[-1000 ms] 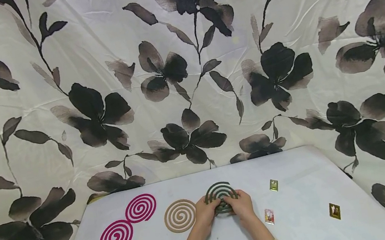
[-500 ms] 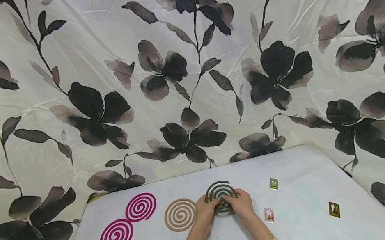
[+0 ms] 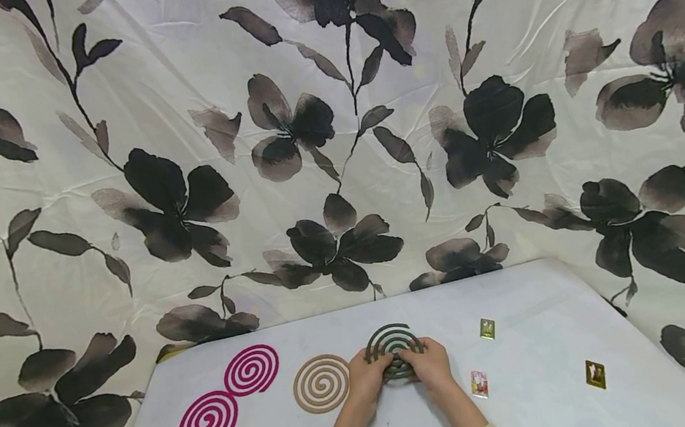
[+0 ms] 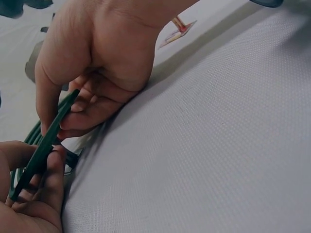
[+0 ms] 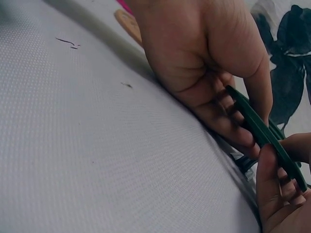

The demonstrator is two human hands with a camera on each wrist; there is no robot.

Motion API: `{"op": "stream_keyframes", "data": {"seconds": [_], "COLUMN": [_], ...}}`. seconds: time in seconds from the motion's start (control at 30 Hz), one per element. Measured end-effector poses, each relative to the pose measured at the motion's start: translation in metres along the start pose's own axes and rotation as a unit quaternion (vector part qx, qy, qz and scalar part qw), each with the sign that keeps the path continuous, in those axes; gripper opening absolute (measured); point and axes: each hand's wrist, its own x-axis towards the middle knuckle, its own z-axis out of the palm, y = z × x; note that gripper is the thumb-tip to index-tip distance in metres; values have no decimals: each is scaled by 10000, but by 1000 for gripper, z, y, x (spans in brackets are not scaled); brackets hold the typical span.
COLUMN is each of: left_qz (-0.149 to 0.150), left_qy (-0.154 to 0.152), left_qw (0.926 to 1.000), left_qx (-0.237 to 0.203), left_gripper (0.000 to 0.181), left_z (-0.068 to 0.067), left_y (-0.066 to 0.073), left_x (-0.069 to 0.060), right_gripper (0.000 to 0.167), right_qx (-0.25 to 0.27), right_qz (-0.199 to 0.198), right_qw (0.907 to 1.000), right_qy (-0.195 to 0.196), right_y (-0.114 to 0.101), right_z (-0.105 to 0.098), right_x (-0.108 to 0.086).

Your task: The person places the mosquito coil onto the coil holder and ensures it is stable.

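Observation:
A dark green mosquito coil [image 3: 392,335] is held tilted at the middle of the white table. My left hand [image 3: 361,382] grips its left side and my right hand [image 3: 433,368] its right side, both thumbs on its face. Edge-on, the coil [image 4: 43,151] shows in the left wrist view with fingers curled behind it. The right wrist view likewise has the coil [image 5: 262,131] pinched between thumbs and fingers. Its lower part is partly hidden by the hands. A tan mosquito coil [image 3: 320,385] lies flat just beside my left hand.
Two magenta coils [image 3: 204,424] lie touching at the table's left. Three small shiny cards, a greenish one [image 3: 487,328], a red-and-white one [image 3: 479,385] and a gold one [image 3: 595,375], are spread to the right. A floral cloth [image 3: 316,129] hangs behind the table [image 3: 533,421].

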Motion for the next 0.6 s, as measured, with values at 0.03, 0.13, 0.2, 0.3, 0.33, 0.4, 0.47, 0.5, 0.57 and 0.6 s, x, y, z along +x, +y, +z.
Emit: {"op": "stream_keyframes", "data": {"seconds": [0.03,0.13,0.2,0.3,0.33,0.4,0.47,0.5,0.57,0.6], "left_qz": [20,-12,1,-3,2,47,37,57,70,59], "left_qy": [-7,-6,1,8,13,9,9,4,4,6], "left_qw": [10000,10000,10000,10000,9999,9999,9999,9999,9999,9999], "left_qx": [6,10,57,96,119,151,152,156,154,148], "left_gripper": [33,33,32,32,32,32,33,33,33,33], "left_z": [0,0,0,0,-1,-1,-1,-1,-1,-1], "left_y": [0,0,0,1,1,1,1,1,1,1], "left_x": [0,2,2,1,1,0,0,-1,-1,-1], "right_gripper": [30,29,28,28,28,28,28,28,28,29], "right_qx": [5,20,24,38,38,40,32,29,29,34], "right_qz": [11,12,10,14,11,4,-5,2,2,10], "right_qw": [10000,10000,10000,10000,10000,10000,10000,10000,10000,10000], "right_qy": [-4,-13,-10,-9,-9,-14,-17,-14,-12,-2], "right_y": [0,-1,-1,-1,-1,-2,-2,-1,-1,-1], "right_z": [0,0,0,0,0,0,0,0,0,0], "right_x": [0,0,-1,-1,-1,-1,-1,-1,-1,-1]}}
